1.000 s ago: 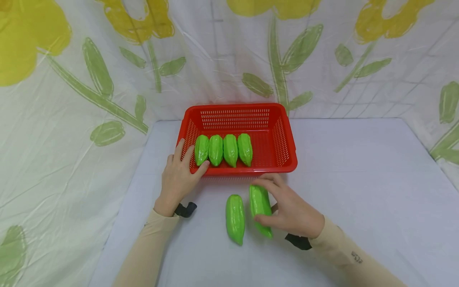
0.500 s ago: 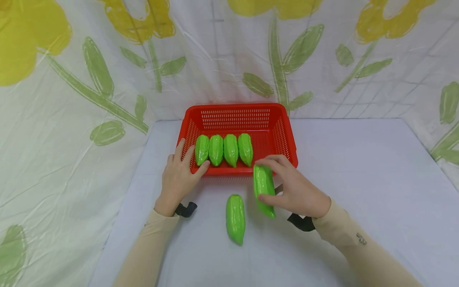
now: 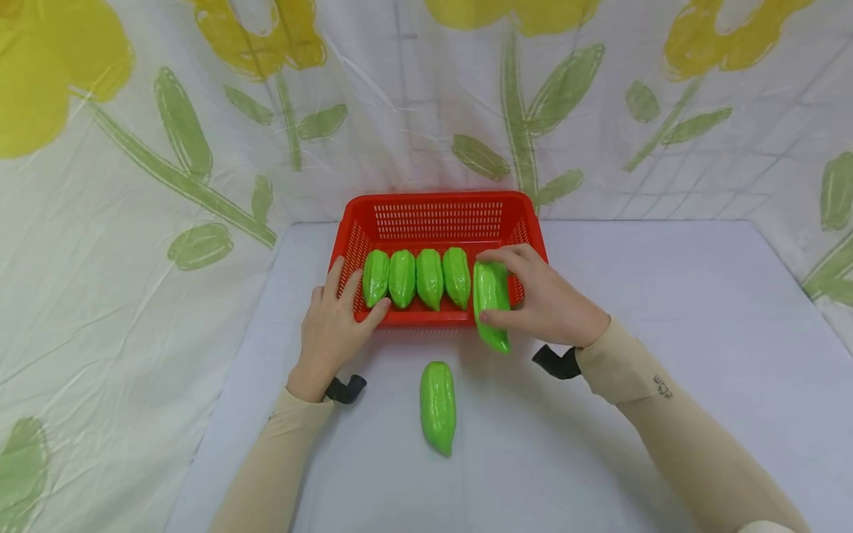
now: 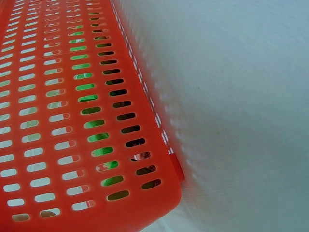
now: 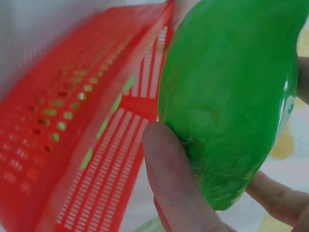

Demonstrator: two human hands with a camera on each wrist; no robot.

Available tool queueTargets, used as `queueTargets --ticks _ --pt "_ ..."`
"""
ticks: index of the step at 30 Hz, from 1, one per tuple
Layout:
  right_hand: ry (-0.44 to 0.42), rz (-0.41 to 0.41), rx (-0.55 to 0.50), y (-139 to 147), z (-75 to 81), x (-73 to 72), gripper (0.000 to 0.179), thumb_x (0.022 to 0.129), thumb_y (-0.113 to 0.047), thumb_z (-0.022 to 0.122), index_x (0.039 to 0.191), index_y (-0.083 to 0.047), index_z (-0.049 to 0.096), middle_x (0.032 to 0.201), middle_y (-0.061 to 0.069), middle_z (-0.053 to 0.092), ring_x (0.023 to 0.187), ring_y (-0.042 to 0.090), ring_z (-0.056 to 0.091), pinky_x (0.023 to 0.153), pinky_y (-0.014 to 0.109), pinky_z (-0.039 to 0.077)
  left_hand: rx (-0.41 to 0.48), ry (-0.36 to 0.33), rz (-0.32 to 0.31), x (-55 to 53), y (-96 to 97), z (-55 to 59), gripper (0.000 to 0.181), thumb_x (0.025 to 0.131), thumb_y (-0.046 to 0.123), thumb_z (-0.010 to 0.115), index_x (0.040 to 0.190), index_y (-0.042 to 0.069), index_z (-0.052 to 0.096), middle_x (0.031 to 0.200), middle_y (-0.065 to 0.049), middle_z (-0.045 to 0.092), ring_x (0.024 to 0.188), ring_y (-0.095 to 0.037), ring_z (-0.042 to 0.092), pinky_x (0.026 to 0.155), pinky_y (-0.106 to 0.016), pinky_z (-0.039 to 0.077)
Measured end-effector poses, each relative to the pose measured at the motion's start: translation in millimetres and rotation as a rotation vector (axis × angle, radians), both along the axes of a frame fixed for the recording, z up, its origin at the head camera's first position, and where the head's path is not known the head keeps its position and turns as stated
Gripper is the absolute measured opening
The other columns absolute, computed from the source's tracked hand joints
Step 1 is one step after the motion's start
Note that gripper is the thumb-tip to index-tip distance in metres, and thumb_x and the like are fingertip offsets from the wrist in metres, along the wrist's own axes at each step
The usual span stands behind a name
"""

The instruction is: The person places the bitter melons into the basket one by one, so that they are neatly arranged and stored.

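A red plastic basket stands on the table with several glossy green ridged starfruits side by side in its left part. My left hand holds the basket's front left corner, fingers over the left rim and thumb on the front rim. My right hand grips another starfruit between thumb and fingers, over the basket's front rim at the right. Up close in the right wrist view, this starfruit is beside the basket wall. One more starfruit lies on the table in front.
A white cloth covers the table. Behind it hangs a white curtain printed with yellow flowers and green leaves. In the left wrist view, the slotted basket wall fills the left side, with green showing through its holes.
My right hand has lifted the starfruit from the table and carried it forward to the basket's right front rim. My left hand and the basket have stayed put.
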State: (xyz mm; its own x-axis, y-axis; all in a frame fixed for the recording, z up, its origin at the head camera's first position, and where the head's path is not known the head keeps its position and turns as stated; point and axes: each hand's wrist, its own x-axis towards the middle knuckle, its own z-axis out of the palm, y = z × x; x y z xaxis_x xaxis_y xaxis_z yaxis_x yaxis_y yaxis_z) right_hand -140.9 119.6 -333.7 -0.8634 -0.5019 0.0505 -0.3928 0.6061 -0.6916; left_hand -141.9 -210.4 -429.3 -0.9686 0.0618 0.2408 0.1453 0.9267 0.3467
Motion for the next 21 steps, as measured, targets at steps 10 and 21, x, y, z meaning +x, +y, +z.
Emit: queueTargets --ticks 10,21 --pt "-0.063 -0.041 0.083 -1 5.7 -36.0 0.072 0.092 -0.028 0.077 0.153 -0.009 0.044 0.151 0.019 0.040 0.133 0.035 0.046 0.111 0.057 0.046 -0.001 -0.013 -0.004 0.2 0.0 0.8 0.080 0.097 0.064 0.055 0.154 0.007 0.048 0.170 -0.018 0.026 0.114 -0.046 0.053 0.082 -0.059 0.056" --pt "-0.120 -0.076 0.175 -2 10.5 -72.6 0.074 0.092 -0.032 0.076 0.155 -0.012 0.043 0.152 0.022 0.039 0.134 0.037 0.044 0.111 0.059 0.044 0.004 -0.026 -0.001 0.7 0.1 2.2 0.081 0.097 0.065 0.054 0.155 0.008 0.046 0.170 -0.017 0.025 0.117 -0.046 0.052 0.081 -0.060 0.057"
